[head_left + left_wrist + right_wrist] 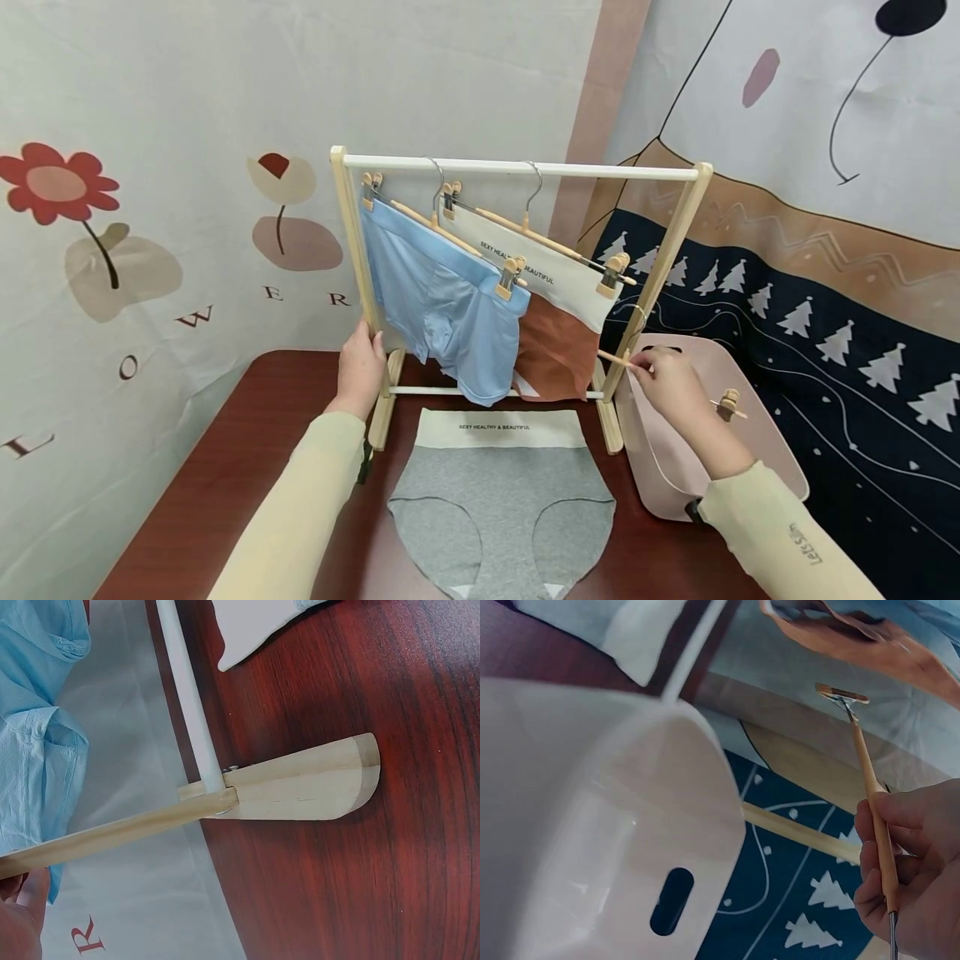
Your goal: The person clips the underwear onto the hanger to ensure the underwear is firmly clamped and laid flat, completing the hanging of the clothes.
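My left hand (358,368) grips the left wooden post of a small clothes rack (517,167). In the left wrist view its fingers (31,896) sit against that post. My right hand (671,392) holds a wooden clip hanger (883,851) by its bar, beside the rack's right post and over a pink bin (750,367). No garment shows on this hanger. From the rail hang blue boxer briefs (442,292) and white-and-brown briefs (562,342), each clipped to a hanger. Grey briefs with a white waistband (502,475) lie flat on the table in front.
The pink bin stands at the right of the dark red table (225,467), close to the rack's right foot (609,421). The left foot (300,784) rests on the table. A printed cloth (465,75) hangs behind everything.
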Motion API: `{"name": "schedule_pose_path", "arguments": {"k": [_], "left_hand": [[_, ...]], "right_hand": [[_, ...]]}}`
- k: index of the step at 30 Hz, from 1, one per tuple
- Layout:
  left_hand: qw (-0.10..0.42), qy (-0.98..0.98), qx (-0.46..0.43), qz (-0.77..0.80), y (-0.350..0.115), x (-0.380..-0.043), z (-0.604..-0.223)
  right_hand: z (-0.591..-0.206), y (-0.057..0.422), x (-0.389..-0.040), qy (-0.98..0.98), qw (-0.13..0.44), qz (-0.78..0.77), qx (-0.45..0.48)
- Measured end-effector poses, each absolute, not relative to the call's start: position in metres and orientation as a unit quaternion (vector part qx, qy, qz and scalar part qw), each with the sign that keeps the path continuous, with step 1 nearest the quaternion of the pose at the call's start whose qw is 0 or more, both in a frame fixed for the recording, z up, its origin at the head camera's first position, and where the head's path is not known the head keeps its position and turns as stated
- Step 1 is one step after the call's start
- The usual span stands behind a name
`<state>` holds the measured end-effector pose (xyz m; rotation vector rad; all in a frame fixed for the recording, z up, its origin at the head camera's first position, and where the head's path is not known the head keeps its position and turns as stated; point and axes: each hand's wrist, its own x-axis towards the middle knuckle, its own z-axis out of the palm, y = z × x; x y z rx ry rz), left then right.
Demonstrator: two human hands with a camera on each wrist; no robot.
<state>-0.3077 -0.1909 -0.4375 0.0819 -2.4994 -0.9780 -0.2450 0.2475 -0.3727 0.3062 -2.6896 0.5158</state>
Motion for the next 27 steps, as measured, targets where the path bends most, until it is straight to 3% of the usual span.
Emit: {"name": "schedule_pose_path", "arguments": {"k": [16, 27], "left_hand": [[0.230, -0.907, 0.030, -0.351, -0.191, -0.308, -0.437], [0.229, -0.908, 0.028, -0.350, -0.190, -0.308, -0.437]], "right_hand": [[-0.409, 0.232, -0.233, -0.969, 0.136, 0.148, 0.146], [-0.431, 0.209, -0.228, -0.966, 0.015, 0.204, 0.157]]}}
